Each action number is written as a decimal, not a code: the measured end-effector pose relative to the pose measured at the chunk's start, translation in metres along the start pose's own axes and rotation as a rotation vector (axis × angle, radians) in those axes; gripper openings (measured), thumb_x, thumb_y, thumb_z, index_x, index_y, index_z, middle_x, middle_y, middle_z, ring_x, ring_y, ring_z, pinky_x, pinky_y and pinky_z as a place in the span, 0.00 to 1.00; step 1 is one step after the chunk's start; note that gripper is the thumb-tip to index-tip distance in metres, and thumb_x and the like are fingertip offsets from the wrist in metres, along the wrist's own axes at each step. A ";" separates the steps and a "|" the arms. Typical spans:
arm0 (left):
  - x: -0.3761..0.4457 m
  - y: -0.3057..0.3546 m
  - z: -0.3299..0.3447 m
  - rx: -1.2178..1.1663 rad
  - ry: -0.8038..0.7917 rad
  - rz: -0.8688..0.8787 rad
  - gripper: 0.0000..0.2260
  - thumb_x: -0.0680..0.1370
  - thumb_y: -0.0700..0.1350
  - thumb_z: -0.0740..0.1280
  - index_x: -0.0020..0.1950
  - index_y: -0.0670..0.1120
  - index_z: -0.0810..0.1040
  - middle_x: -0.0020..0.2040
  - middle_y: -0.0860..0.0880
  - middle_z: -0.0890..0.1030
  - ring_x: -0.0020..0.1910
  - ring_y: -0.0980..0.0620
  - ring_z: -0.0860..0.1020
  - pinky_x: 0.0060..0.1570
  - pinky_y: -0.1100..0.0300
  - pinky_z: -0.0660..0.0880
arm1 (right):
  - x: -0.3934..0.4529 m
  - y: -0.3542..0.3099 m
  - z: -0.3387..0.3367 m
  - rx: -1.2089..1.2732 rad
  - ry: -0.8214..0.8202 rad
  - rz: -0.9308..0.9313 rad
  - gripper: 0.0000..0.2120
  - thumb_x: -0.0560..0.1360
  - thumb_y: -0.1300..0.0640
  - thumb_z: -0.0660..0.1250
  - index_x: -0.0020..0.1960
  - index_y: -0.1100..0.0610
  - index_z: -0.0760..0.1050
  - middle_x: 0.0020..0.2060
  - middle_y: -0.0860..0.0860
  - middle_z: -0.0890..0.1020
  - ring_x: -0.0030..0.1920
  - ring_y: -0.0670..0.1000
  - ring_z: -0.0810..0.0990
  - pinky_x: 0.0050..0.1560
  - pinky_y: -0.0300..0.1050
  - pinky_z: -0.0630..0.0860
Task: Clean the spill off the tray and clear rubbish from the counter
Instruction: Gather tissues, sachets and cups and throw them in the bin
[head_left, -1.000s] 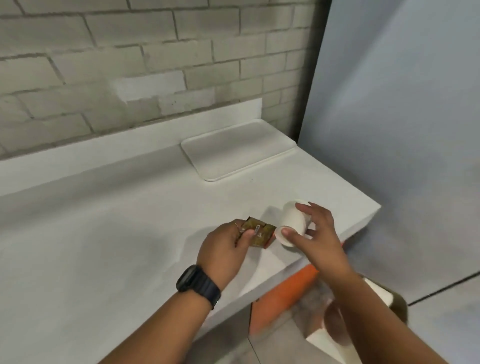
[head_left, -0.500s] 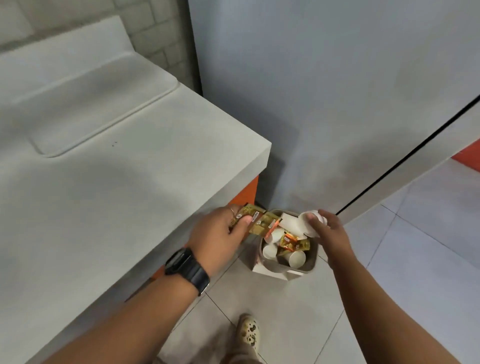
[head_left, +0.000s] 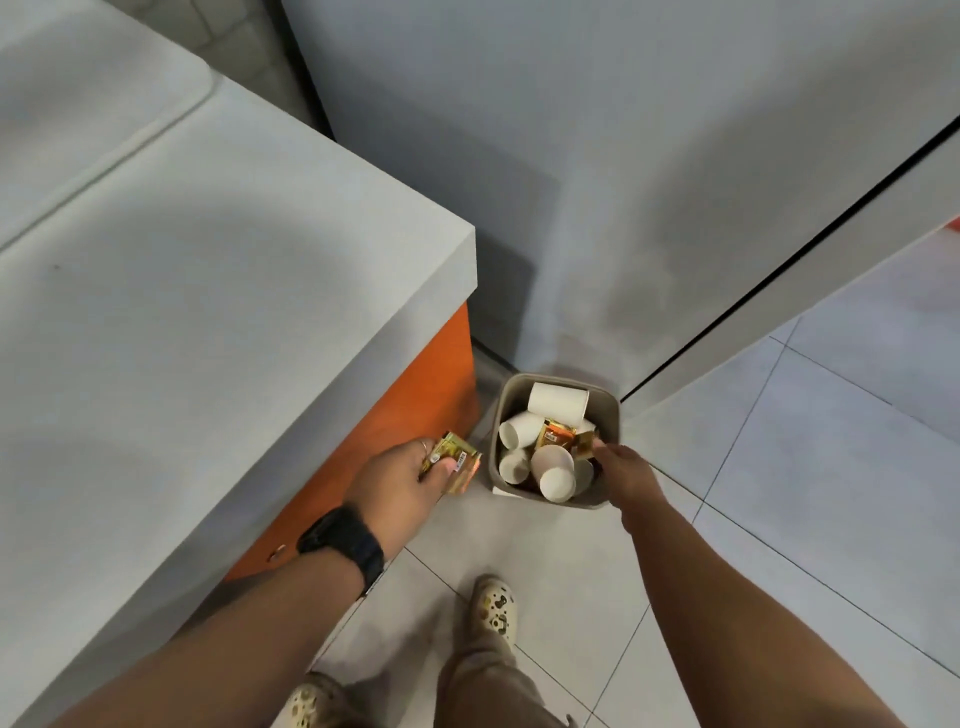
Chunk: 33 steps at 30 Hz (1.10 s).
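I see left grip (head_left: 402, 480) pinching sachets (head_left: 451, 461), print unreadable; right grip (head_left: 626, 470) at bin (head_left: 612, 415) rim, clench unclear; cups (head_left: 556, 470) inside.

One bin (head_left: 612, 415), about five paper cups (head_left: 557, 404), one held wrapper (head_left: 453, 462), two hands (head_left: 397, 480), two shoes (head_left: 496, 605).

The single head-worn camera looked steeply down from standing height, facing forward past the person's own arms. The surface (head_left: 197, 291) filled the left of the view, close under the lens, its corner near the middle. The floor (head_left: 779, 467) lay farther below on the right, with the bin (head_left: 608, 410) near the centre and the person's shoes (head_left: 496, 608) at the bottom edge.
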<state>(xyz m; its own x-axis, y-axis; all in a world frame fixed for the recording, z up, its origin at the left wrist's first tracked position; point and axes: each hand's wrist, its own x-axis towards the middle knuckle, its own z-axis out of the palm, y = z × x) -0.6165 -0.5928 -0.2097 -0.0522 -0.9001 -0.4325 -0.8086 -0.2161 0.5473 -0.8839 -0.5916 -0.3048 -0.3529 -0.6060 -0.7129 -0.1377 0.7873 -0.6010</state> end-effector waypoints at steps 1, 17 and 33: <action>0.004 0.004 0.003 0.000 -0.022 -0.014 0.08 0.78 0.52 0.63 0.48 0.50 0.78 0.41 0.54 0.83 0.41 0.54 0.80 0.43 0.55 0.78 | 0.001 0.004 -0.004 0.014 0.009 0.030 0.17 0.79 0.45 0.60 0.58 0.56 0.77 0.53 0.55 0.80 0.51 0.55 0.76 0.50 0.49 0.73; 0.025 0.050 0.014 -0.045 -0.411 -0.173 0.29 0.79 0.50 0.64 0.77 0.48 0.56 0.74 0.46 0.66 0.71 0.49 0.67 0.67 0.56 0.66 | -0.015 -0.006 -0.016 0.037 0.038 -0.030 0.15 0.78 0.48 0.62 0.61 0.54 0.76 0.56 0.54 0.79 0.57 0.56 0.76 0.58 0.52 0.74; -0.062 0.037 -0.107 -0.114 -0.004 -0.026 0.19 0.78 0.53 0.63 0.68 0.51 0.71 0.63 0.53 0.77 0.60 0.55 0.75 0.58 0.63 0.69 | -0.131 -0.151 0.062 -0.084 -0.369 -0.603 0.08 0.78 0.52 0.65 0.42 0.50 0.79 0.36 0.49 0.82 0.37 0.48 0.80 0.41 0.45 0.75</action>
<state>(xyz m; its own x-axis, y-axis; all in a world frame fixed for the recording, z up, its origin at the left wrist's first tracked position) -0.5808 -0.5854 -0.0864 -0.0348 -0.8921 -0.4505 -0.7376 -0.2812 0.6139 -0.7593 -0.6380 -0.1436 0.1422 -0.9260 -0.3498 -0.2867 0.2997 -0.9099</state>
